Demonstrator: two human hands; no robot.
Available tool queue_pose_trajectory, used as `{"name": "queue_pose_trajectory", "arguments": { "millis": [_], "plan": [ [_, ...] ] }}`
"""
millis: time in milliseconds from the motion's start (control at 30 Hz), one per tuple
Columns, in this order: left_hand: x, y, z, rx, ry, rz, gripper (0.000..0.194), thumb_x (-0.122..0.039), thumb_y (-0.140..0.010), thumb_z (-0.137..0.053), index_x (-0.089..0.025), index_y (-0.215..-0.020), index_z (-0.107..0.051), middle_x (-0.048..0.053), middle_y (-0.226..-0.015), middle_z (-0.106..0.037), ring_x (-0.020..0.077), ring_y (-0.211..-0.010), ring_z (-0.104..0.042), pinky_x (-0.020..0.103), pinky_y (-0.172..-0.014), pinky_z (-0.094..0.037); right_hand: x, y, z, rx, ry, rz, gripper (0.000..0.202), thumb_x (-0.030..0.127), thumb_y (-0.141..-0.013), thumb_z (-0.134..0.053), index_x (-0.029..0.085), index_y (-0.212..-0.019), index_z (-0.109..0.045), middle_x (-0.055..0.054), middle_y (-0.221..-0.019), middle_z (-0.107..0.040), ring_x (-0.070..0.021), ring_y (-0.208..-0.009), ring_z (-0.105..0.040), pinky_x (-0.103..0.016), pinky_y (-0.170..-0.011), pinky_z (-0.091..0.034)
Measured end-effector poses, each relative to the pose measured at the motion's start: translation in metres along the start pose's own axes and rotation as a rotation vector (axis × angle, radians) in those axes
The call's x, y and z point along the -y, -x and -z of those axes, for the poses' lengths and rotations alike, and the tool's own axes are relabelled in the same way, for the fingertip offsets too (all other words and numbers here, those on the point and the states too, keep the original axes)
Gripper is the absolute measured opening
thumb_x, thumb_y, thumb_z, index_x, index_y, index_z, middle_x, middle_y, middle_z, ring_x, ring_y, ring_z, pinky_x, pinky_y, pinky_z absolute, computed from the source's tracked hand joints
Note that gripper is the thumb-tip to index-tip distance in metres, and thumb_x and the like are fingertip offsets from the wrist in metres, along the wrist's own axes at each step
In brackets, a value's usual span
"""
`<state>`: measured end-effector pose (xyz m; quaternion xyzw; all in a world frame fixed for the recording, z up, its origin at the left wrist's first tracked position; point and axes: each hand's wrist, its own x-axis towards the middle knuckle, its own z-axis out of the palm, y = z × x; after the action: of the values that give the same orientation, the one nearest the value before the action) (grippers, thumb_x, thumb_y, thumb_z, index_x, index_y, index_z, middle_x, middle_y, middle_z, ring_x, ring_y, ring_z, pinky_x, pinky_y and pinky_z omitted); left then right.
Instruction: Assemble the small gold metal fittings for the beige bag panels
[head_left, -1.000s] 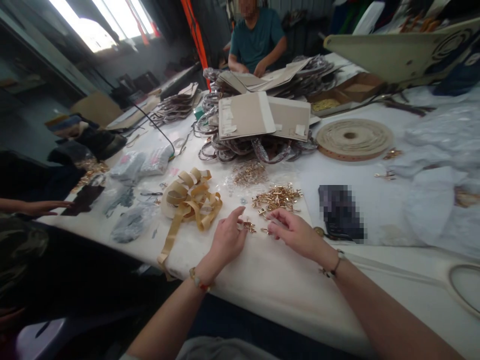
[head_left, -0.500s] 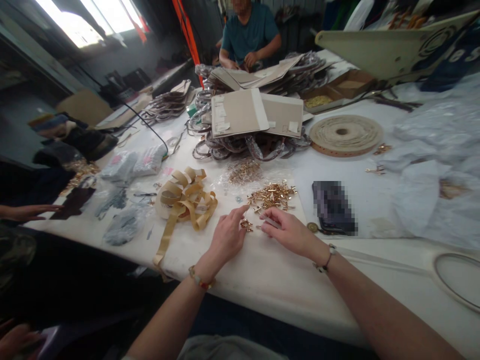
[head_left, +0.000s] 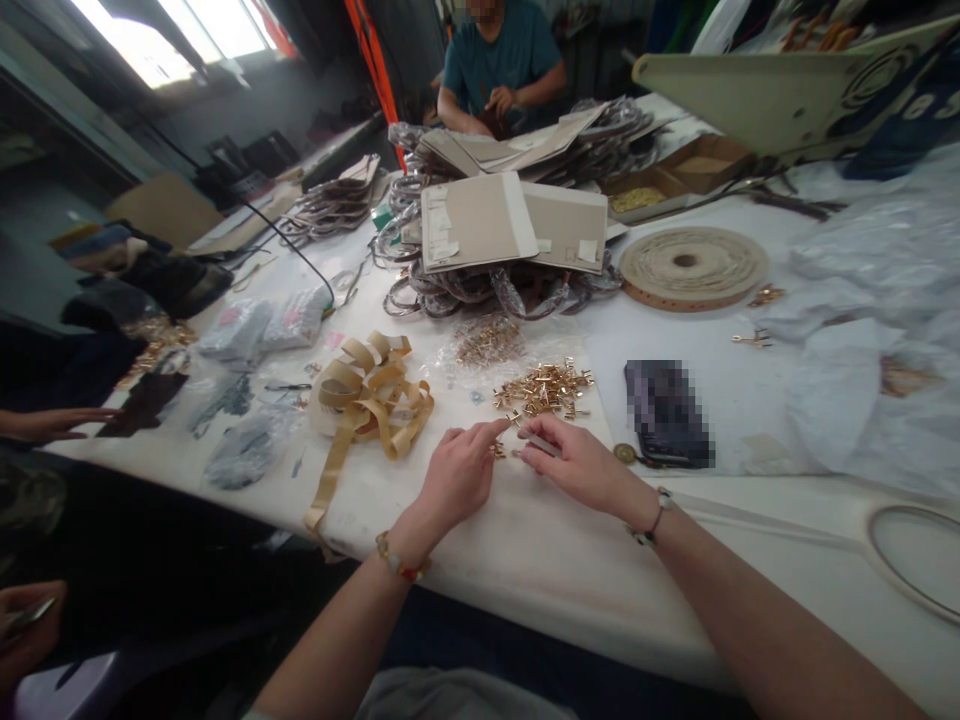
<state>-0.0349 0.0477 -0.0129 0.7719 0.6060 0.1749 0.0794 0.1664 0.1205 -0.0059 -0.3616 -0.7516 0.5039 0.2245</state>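
My left hand (head_left: 459,472) is over the white table, its index finger stretched out to a small gold metal fitting (head_left: 513,417) at the near edge of a loose pile of such fittings (head_left: 547,388). Its thumb is mostly hidden, and a few more gold pieces (head_left: 497,451) show just beside the fingers. My right hand (head_left: 576,458) is closed, pinching the end of a narrow translucent strip (head_left: 543,443). This strip seems to pass under my forearm and on to a roll (head_left: 874,530) at the right edge.
Left of my hands lies a tangled tan ribbon (head_left: 375,400). A phone (head_left: 667,412) is on the right, below a coiled beige roll (head_left: 690,265). Wrapped bag parts (head_left: 480,220) are stacked ahead, with a co-worker (head_left: 502,70) behind. Another person's hand (head_left: 56,424) rests far left.
My left hand has shifted slightly up and right, its index finger now reaching a fitting nearer the pile. My right hand keeps its pinch. The co-worker's hand opposite has risen.
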Motion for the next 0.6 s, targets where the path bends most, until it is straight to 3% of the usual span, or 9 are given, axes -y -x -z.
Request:
{"name": "queue_pose_trajectory", "arguments": {
  "millis": [267,600],
  "plan": [
    [0.002,-0.009,-0.006,0.059,-0.019,0.096,0.06,-0.002,-0.085,-0.049,-0.023,-0.14,-0.042,0.008,-0.119,-0.069,0.0227,-0.099,-0.069,0.041,-0.092,-0.048,-0.001,0.0,-0.001,0.008,0.034,-0.005,0.018,0.032,-0.088,-0.059,0.019,-0.102,-0.062,-0.005,-0.093,-0.071,-0.022,-0.083,-0.064,-0.032,-0.074,-0.044],
    [-0.022,0.001,-0.012,-0.244,0.192,0.025,0.053,-0.009,-0.087,-0.06,-0.028,-0.135,-0.047,0.004,-0.109,-0.071,0.0179,-0.088,-0.071,0.035,-0.083,-0.052,0.0,0.0,-0.004,-0.019,-0.143,-0.035,0.022,0.031,-0.08,-0.072,0.02,-0.096,-0.06,-0.004,-0.098,-0.071,-0.0213,-0.089,-0.067,-0.033,-0.082,-0.049]
  ]
}}
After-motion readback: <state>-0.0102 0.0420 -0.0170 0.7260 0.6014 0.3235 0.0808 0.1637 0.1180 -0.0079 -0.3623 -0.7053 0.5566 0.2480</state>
